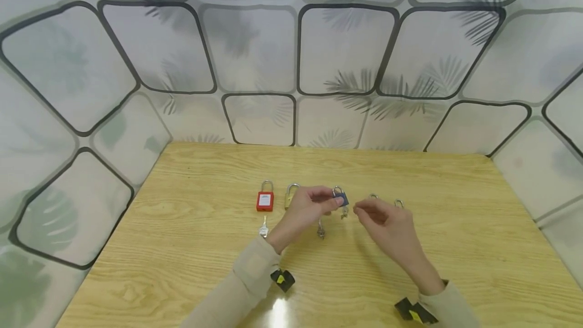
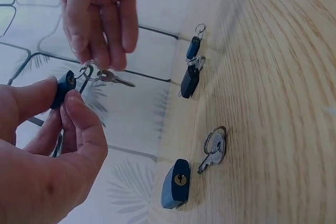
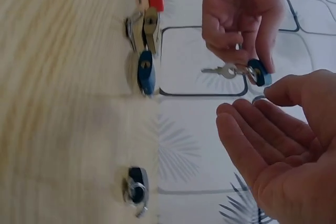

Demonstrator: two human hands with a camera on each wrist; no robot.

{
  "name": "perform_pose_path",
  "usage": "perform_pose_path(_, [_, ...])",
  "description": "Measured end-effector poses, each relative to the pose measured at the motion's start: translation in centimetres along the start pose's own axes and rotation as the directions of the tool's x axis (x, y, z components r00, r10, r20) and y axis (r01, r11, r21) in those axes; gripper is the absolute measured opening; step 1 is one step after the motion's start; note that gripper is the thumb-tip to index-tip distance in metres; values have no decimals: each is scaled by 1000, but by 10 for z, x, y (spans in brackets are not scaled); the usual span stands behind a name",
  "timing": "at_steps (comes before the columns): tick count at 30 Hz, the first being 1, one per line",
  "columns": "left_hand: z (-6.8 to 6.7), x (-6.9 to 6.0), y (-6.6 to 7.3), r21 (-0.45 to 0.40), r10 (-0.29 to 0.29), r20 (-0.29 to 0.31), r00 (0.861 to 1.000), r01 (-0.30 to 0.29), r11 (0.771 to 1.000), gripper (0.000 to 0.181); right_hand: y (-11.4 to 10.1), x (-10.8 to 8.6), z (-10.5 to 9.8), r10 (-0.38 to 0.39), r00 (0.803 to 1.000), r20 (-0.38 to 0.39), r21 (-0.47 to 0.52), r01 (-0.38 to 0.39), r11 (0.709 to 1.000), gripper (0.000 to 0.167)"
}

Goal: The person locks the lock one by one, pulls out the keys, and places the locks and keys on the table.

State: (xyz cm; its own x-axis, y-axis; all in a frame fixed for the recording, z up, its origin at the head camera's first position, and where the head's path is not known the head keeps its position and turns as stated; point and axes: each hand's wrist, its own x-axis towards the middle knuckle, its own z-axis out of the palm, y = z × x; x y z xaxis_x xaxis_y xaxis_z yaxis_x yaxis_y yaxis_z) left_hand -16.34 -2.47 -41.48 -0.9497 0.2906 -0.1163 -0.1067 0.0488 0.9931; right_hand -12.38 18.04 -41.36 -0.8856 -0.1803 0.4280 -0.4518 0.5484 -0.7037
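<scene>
My left hand (image 1: 302, 211) pinches a small blue padlock (image 1: 341, 199) by its body, above the table. In the left wrist view, a key end sits in the keyhole of this padlock (image 2: 64, 88), and a ring with another key (image 2: 113, 77) hangs from it. My right hand (image 1: 391, 232) is just to the right with curved, relaxed fingers; in the right wrist view, this hand (image 3: 289, 145) holds nothing, its fingertips close to the padlock (image 3: 261, 73). The shackle (image 1: 337, 190) points up in the head view.
On the wooden table (image 1: 182, 267) are a red padlock (image 1: 265, 201) with a key (image 1: 263, 228) in front, a brass padlock (image 1: 288, 199) partly behind my left hand, keys (image 1: 321, 230), and a blue padlock (image 2: 177, 184). Two padlock shackles (image 1: 399, 203) (image 1: 374, 196) show behind my right hand.
</scene>
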Motion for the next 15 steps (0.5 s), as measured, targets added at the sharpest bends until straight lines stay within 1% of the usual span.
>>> perform_pose_path(1, [0, 0, 0, -7, 0, -1, 1000, -1, 1000, 19, -1, -1, 0, 79, 996, 28, 38, -80, 996, 12])
perform_pose_path(3, [0, 1, 1, -23, 3, -1, 1000, -3, 1000, 20, -3, -3, 1, 211, 974, 87, 92, -219, 971, 15])
perform_pose_path(4, [0, 1, 1, -30, 4, 0, 1000, -4, 1000, 20, -4, -4, 2, 256, 960, 114, 121, -269, 955, 17])
perform_pose_path(6, [1, 1, 2, -42, 8, 8, 1000, -8, 999, 20, -5, -5, 4, 312, 938, 152, 173, -336, 926, 21])
perform_pose_path(7, [2, 1, 2, -44, 15, 12, 1000, -14, 999, 20, -6, -6, 5, 327, 931, 162, 190, -355, 915, 22])
perform_pose_path(9, [3, 0, 2, -43, 20, 16, 1000, -19, 999, 19, -6, -7, 7, 343, 923, 175, 220, -376, 900, 23])
perform_pose_path(12, [4, -1, 3, -32, 22, 21, 1000, -21, 999, 17, -5, -7, 10, 345, 920, 188, 243, -384, 891, 24])
perform_pose_path(15, [5, -1, 4, -18, 20, 19, 1000, -20, 1000, 16, -5, -7, 12, 342, 921, 186, 256, -381, 888, 25])
